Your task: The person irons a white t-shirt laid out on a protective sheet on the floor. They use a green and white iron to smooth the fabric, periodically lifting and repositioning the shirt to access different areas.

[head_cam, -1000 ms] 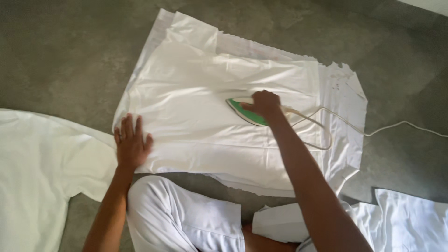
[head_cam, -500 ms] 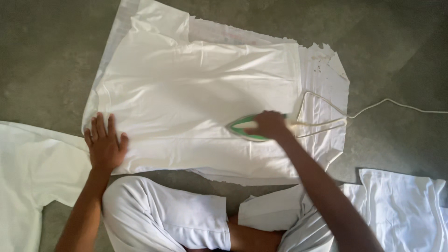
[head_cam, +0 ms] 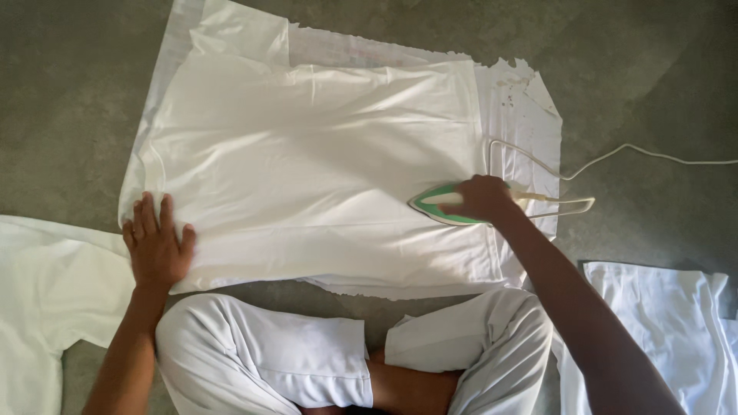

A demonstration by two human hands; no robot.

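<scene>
On the grey floor, white shirt (head_cam: 307,161) spread flat over a white sheet (head_cam: 523,107), your right hand (head_cam: 483,198) clamped round the green iron (head_cam: 438,206) at its right edge, cord (head_cam: 615,154) trailing right, your left hand (head_cam: 156,244) pressed flat, fingers apart, on the near-left corner.

White garment (head_cam: 307,161): smooth matt cloth. Iron (head_cam: 446,206): glossy green-and-white plastic. Floor (head_cam: 69,92): rough, mottled grey, matt.

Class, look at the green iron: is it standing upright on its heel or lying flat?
Flat. The green iron lies soleplate-down on the white garment, gripped by the right hand.
</scene>
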